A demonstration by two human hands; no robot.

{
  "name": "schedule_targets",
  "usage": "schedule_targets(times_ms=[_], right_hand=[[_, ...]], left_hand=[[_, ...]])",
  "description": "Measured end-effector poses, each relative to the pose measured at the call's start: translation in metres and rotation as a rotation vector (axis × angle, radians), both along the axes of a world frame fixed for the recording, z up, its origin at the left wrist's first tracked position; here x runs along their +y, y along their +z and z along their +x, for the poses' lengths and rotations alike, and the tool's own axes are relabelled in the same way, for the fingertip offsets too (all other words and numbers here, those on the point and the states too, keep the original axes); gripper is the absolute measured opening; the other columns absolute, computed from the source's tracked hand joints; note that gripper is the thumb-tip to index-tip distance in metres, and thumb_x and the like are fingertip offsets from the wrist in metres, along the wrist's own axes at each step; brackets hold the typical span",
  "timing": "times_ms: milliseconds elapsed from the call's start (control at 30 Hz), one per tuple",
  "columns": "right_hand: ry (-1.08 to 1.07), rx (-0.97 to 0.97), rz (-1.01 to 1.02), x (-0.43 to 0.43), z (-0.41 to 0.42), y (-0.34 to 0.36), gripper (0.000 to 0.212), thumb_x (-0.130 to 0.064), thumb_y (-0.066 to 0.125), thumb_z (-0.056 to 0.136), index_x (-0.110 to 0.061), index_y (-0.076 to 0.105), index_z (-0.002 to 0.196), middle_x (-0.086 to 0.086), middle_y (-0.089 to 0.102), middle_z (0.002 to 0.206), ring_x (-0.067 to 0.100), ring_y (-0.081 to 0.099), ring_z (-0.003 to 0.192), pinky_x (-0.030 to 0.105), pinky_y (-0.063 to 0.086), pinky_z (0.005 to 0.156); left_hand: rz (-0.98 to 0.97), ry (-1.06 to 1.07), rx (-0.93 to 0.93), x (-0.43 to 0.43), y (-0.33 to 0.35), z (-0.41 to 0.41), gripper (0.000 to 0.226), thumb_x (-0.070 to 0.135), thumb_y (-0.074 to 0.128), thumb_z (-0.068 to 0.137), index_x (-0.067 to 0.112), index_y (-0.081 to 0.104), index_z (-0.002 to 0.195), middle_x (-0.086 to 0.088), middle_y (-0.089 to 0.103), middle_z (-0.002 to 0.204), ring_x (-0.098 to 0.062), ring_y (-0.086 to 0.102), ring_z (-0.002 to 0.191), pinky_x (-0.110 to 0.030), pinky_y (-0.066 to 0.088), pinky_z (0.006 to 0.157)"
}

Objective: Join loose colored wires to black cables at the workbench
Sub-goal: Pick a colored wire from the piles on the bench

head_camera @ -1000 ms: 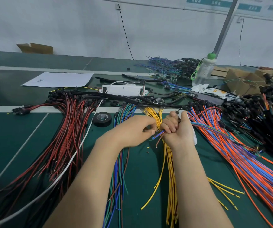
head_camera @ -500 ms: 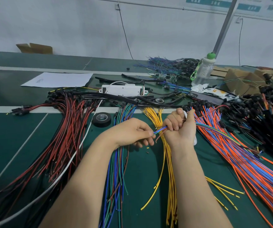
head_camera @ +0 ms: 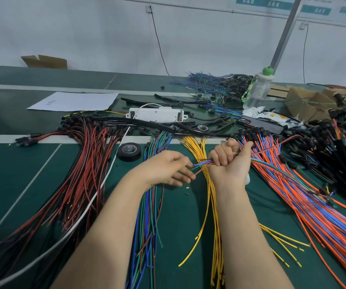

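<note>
Over green workbench mat: two hands at a small wire bundle.
Left hand has let go since half a second ago, its fingers now loosely spread beside the ends. Right hand fist-grips the blue, red and green wire bundle above the yellow wires. Black cables lie beyond.

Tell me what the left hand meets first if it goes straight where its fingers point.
Most likely the coloured wire ends sticking out of the right hand, which grips them in a fist. They lie just past the fingertips of the left hand. Depth is hard to judge from one view.
</note>
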State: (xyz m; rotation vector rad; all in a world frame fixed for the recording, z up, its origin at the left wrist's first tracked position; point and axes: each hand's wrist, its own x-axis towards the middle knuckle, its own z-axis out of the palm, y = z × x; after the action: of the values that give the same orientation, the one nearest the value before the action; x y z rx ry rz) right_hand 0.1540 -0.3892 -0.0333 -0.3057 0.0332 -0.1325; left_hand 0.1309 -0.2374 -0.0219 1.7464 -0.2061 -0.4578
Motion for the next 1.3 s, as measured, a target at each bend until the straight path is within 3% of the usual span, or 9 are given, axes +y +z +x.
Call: schedule_targets(times_ms=[133,233,300,433,667,800,967,1300], right_hand=[[-0.048,0.012,-0.035,0.0003,0.0011,-0.0015,0.067,-0.054,0.029,0.100,-0.013,0.052,0.051,-0.006,0.021,0.039,0.007,0.018,0.031,0.019,0.016,0.033],[-0.054,0.026,-0.031,0.0000,0.0009,-0.0025,0.067,-0.054,0.030,0.100,-0.013,0.051,0.051,-0.006,0.021,0.039,0.007,0.018,0.032,0.019,0.016,0.033],[-0.048,0.036,-0.030,-0.0003,0.0011,-0.0027,0.065,-0.054,0.030,0.100,-0.013,0.050,0.054,-0.006,0.021,0.039,0.007,0.018,0.032,0.019,0.016,0.033],[-0.022,0.039,-0.004,0.0000,0.0015,-0.0033,0.060,-0.053,0.029,0.100,-0.012,0.046,0.060,-0.006,0.021,0.038,0.007,0.017,0.030,0.019,0.015,0.032],[0.076,0.088,0.091,-0.0043,0.0021,-0.0065,0.059,-0.052,0.028,0.101,-0.011,0.045,0.061,-0.007,0.023,0.039,0.006,0.019,0.028,0.017,0.011,0.035],[0.068,0.093,0.098,-0.0054,0.0019,-0.0060,0.061,-0.052,0.031,0.100,-0.011,0.047,0.058,-0.007,0.023,0.039,0.006,0.019,0.029,0.017,0.012,0.035],[0.066,0.083,0.096,-0.0056,0.0023,-0.0056,0.063,-0.053,0.030,0.100,-0.011,0.048,0.056,-0.007,0.022,0.038,0.006,0.019,0.028,0.017,0.012,0.033],[-0.021,0.077,0.035,-0.0024,0.0033,-0.0053,0.068,-0.054,0.028,0.100,-0.012,0.050,0.052,-0.006,0.022,0.038,0.007,0.018,0.030,0.018,0.014,0.030]], left_hand=[[0.166,-0.032,-0.118,-0.0024,-0.0011,0.0030,0.023,0.033,0.065,0.087,0.015,0.058,0.101,0.002,0.074,0.084,-0.008,0.066,0.076,-0.028,0.054,0.080],[0.298,-0.078,-0.216,-0.0054,-0.0047,0.0042,0.023,0.026,0.071,0.083,0.016,0.060,0.101,0.008,0.071,0.080,-0.006,0.066,0.075,-0.027,0.052,0.084],[0.240,-0.092,-0.228,-0.0058,-0.0054,0.0043,0.007,0.013,0.066,0.087,0.015,0.061,0.091,0.004,0.070,0.075,-0.005,0.066,0.066,-0.028,0.054,0.080],[0.169,-0.117,-0.249,-0.0013,-0.0029,0.0033,0.010,0.005,0.058,0.091,0.012,0.063,0.086,-0.001,0.070,0.074,-0.003,0.066,0.062,-0.019,0.054,0.066],[0.099,-0.190,-0.177,0.0023,0.0005,0.0005,0.014,0.005,0.051,0.096,0.010,0.063,0.093,0.000,0.071,0.077,-0.006,0.069,0.070,-0.017,0.055,0.069],[0.140,-0.161,-0.173,0.0033,0.0012,0.0004,0.014,0.005,0.050,0.096,0.012,0.062,0.095,-0.001,0.070,0.077,-0.006,0.067,0.067,-0.018,0.054,0.066],[0.251,-0.076,-0.240,0.0033,0.0013,0.0012,0.015,0.011,0.056,0.093,0.013,0.060,0.080,0.004,0.066,0.063,0.001,0.058,0.051,-0.014,0.047,0.052],[0.435,0.060,-0.453,-0.0015,-0.0043,0.0050,0.026,0.021,0.064,0.087,0.023,0.052,0.064,0.010,0.052,0.049,0.003,0.042,0.040,-0.007,0.031,0.044]])
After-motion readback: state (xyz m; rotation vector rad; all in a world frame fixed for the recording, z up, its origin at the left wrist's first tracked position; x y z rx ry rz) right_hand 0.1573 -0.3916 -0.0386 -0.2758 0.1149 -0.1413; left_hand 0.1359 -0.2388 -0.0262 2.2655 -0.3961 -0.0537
